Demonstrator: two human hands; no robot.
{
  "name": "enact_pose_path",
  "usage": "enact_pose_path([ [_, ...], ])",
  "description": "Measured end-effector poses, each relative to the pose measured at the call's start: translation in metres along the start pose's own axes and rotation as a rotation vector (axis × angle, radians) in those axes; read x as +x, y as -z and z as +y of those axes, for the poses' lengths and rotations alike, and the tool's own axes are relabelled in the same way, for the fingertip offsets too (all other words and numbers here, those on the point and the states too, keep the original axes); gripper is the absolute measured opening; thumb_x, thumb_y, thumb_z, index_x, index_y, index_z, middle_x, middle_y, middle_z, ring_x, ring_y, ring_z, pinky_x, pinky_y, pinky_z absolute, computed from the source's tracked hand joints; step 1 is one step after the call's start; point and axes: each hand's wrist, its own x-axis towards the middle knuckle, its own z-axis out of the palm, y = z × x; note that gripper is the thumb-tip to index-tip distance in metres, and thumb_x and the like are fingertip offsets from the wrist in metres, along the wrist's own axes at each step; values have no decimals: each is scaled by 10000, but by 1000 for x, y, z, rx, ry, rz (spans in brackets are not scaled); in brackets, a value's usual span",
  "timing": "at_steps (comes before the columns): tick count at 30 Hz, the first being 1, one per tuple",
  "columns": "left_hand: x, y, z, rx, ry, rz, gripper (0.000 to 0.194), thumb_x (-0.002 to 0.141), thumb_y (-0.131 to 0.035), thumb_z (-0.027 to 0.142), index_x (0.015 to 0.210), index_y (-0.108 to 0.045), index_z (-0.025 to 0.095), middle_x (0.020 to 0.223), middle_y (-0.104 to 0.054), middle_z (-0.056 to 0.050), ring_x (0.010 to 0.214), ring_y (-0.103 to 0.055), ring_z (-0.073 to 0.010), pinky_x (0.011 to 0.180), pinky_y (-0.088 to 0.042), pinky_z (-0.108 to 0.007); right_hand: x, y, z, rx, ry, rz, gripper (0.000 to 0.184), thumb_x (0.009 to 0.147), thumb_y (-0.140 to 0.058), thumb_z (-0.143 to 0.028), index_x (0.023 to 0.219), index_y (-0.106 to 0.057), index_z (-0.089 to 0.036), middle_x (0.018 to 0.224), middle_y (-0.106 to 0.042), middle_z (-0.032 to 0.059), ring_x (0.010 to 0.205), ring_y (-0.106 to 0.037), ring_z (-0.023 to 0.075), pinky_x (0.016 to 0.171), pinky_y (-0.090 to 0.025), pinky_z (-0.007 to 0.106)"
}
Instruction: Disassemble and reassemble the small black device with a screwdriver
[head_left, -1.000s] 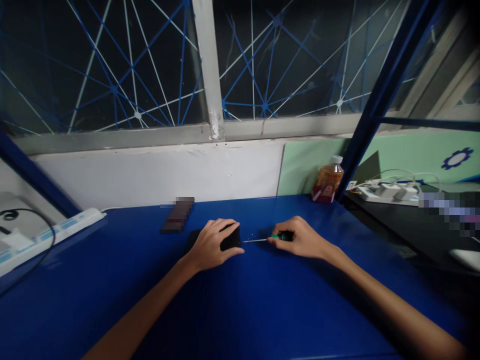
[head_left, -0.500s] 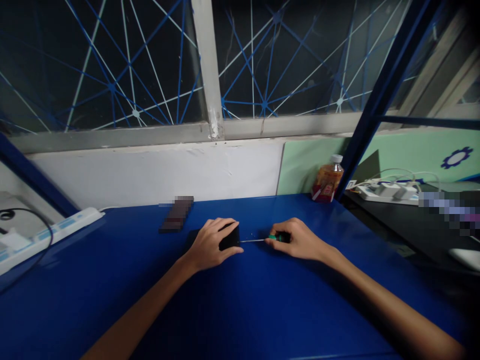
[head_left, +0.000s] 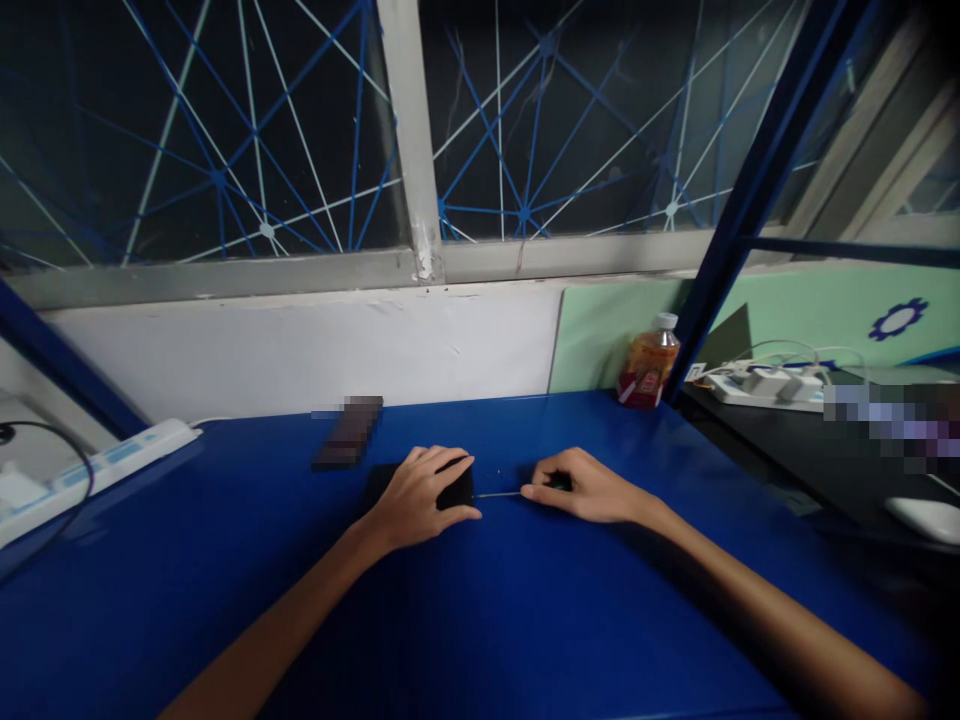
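Note:
My left hand lies over a small flat black device on the blue table, fingers curled down on it and holding it still. My right hand is closed round a thin screwdriver with a green and black handle. Its metal shaft points left and its tip meets the right edge of the black device. Most of the handle is hidden in my fingers.
A dark blurred rectangular object lies behind the device. A drink bottle stands at the back right by a blue post. White power strips sit at the left edge and on the right-hand desk.
Both hands have stayed on the device and screwdriver. My right fingers closed further over the handle, hiding more of the green. The view shifted slightly.

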Motion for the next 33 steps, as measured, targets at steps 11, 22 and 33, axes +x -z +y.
enact_pose_path([
  [11,0,-2,1,18,-7,-46,615,842,-504,632,1288,-509,209,1281,-568,-123,1129,-529,-304,921,-391,-491,0,-3,5,-145,37,-29,410,916,-447,-501,694,-598,-191,638,-598,-2,583,-515,122,569,-303,253],
  [22,-2,-5,-2,22,-7,-34,626,847,-482,643,1301,-504,212,1283,-566,-126,1128,-531,-313,919,-391,-507,-1,-6,2,-217,24,-3,338,807,-613,-539,786,-597,-201,562,-508,-39,529,-451,109,524,-229,237],
  [33,-1,-4,0,37,4,-56,615,852,-493,627,1291,-512,197,1285,-565,-119,1128,-526,-297,929,-387,-480,-3,-3,-7,-346,89,121,331,868,-524,-484,824,-631,-174,743,-646,43,635,-544,150,578,-287,256],
])
